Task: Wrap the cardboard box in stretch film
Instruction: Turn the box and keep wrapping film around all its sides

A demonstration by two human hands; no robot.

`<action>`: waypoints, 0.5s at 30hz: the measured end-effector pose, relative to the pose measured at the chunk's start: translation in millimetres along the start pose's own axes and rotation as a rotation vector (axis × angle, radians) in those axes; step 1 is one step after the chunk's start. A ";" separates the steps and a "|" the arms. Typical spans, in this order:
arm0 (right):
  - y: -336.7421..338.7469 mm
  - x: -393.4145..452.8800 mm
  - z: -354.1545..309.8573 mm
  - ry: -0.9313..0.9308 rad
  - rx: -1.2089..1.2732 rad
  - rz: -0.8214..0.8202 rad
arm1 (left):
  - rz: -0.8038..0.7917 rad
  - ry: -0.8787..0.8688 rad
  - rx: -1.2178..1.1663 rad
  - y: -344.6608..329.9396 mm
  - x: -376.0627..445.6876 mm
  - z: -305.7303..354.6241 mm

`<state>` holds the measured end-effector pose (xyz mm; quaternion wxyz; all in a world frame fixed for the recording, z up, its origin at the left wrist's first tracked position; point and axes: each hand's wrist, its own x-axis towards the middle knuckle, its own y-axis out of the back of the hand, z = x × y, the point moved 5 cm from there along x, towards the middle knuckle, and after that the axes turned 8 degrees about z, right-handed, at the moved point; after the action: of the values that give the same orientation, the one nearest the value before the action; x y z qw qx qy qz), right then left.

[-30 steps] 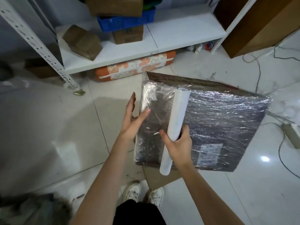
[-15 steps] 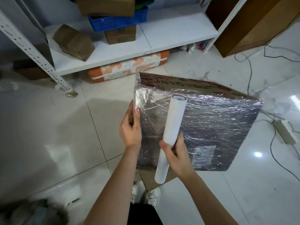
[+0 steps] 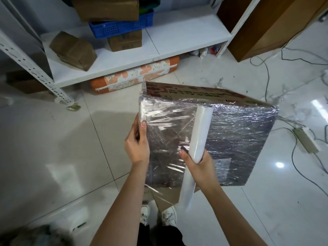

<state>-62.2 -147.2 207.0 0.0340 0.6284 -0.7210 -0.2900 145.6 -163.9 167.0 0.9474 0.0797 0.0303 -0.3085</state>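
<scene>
Box [image 3: 230,139] stands on edge on the floor [image 3: 53,148] in front of my feet, near face already under film [image 3: 168,125]. Left hand [image 3: 136,146] grips the box's left edge, thumb on the film — slick there, so I judge the stiff corner the safer hold. Right hand [image 3: 198,164] is clenched around the roll [image 3: 197,144], against the near face. Box looks bulky, probably light.

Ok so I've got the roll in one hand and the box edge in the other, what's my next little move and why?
Probably carry the film roll rightward across the cardboard box: your left hand pins its left edge, and your right hand grips the roll with film already stretched between.
</scene>
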 end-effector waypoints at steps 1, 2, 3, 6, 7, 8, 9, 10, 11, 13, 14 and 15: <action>0.3 -0.4 0.6 0.000 0.032 -0.024 | 0.004 0.003 -0.002 0.6 -0.8 -0.5; 0.1 -1.1 0.2 0.002 0.063 -0.056 | 0.008 0.002 -0.002 1.1 -1.4 -1.5; 0.0 -1.7 0.2 0.006 0.087 -0.081 | 0.013 -0.001 -0.002 1.6 -1.7 -2.5; 3.5 -1.2 0.9 0.018 0.026 -0.047 | 0.025 -0.002 -0.002 0.5 -1.8 -2.6; 5.4 -1.5 1.3 0.034 -0.027 -0.023 | 0.028 -0.006 0.003 -0.1 -1.9 -1.5; 7.3 -1.9 1.4 0.066 -0.060 -0.003 | 0.033 -0.017 0.010 -0.5 -1.4 0.4; 8.6 -1.5 1.9 0.106 -0.071 0.007 | 0.041 -0.029 0.015 -0.6 -0.3 1.8; 9.5 -0.8 2.6 0.138 -0.078 0.003 | 0.045 -0.030 0.018 -0.6 1.1 1.5; 10.7 0.4 3.8 0.161 -0.093 -0.007 | 0.045 -0.025 0.019 -0.2 2.2 0.6; 13.3 4.0 6.3 0.193 -0.154 -0.038 | 0.042 -0.020 0.036 1.1 3.9 -1.2; 15.4 5.7 7.4 0.208 -0.180 -0.049 | 0.042 -0.018 0.048 2.0 3.2 -1.2; 17.1 7.5 8.7 0.227 -0.199 -0.056 | 0.046 -0.016 0.056 3.2 1.8 -0.1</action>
<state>-82.5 -150.1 205.3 0.1694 0.6704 -0.6625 -0.2879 149.0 -162.4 167.1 0.9518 0.1045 0.0123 -0.2881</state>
